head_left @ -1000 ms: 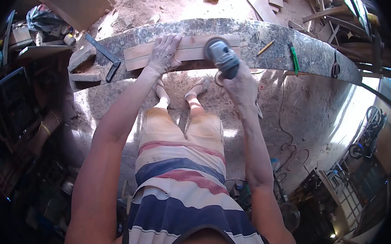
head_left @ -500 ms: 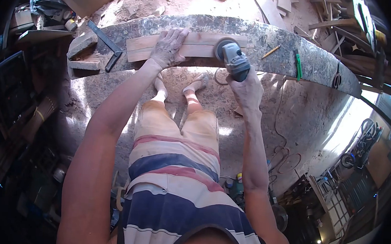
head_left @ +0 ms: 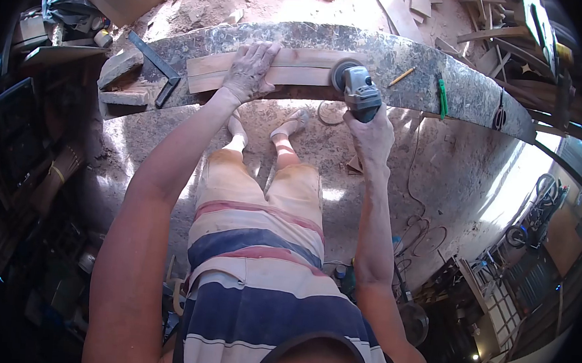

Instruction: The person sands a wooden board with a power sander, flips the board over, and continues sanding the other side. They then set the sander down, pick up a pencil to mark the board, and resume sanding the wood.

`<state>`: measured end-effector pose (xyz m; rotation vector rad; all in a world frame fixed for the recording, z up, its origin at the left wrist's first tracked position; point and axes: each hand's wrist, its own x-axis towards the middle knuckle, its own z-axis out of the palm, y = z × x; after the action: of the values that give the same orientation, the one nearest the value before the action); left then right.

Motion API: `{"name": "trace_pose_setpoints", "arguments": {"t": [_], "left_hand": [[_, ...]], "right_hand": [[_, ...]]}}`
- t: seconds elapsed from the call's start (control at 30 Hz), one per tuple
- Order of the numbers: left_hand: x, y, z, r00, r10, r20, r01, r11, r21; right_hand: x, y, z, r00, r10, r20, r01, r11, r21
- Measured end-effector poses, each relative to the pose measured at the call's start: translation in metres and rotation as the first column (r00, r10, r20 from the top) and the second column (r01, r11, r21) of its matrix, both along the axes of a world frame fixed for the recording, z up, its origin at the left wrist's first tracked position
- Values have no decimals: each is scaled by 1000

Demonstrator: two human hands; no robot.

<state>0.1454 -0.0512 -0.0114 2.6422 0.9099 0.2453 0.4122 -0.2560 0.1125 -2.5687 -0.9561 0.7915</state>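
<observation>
A long wooden board (head_left: 299, 67) lies along the speckled stone workbench (head_left: 407, 58). My left hand (head_left: 250, 71) presses flat on the board's middle, fingers spread. My right hand (head_left: 371, 134) grips the body of a grey angle grinder (head_left: 357, 88), whose round head rests on the board's right end, at the bench's near edge. The grinder's cord hangs down from it toward the dusty floor.
A pencil (head_left: 403, 77), a green-handled tool (head_left: 442, 96) and scissors (head_left: 499, 115) lie on the bench to the right. A metal square (head_left: 156, 67) and wood blocks (head_left: 120, 68) sit at its left end. Offcuts litter the ground beyond; clutter stands at both sides.
The grinder has slid rightward along the board to its right end. My left hand has stayed pressed on the board.
</observation>
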Motion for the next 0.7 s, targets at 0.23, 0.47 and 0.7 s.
{"name": "trace_pose_setpoints", "arguments": {"t": [0.23, 0.47, 0.7], "left_hand": [[-1, -2, 3, 1000, -5, -16, 5, 1000, -9], [0, -1, 2, 1000, -4, 0, 4, 1000, -12], [-1, -3, 2, 999, -1, -48, 1, 1000, 5]], "right_hand": [[-11, 4, 4, 998, 66, 10, -66, 998, 3], [-3, -2, 6, 999, -36, 30, 36, 999, 9], [-27, 20, 18, 974, 216, 68, -216, 976, 6]]}}
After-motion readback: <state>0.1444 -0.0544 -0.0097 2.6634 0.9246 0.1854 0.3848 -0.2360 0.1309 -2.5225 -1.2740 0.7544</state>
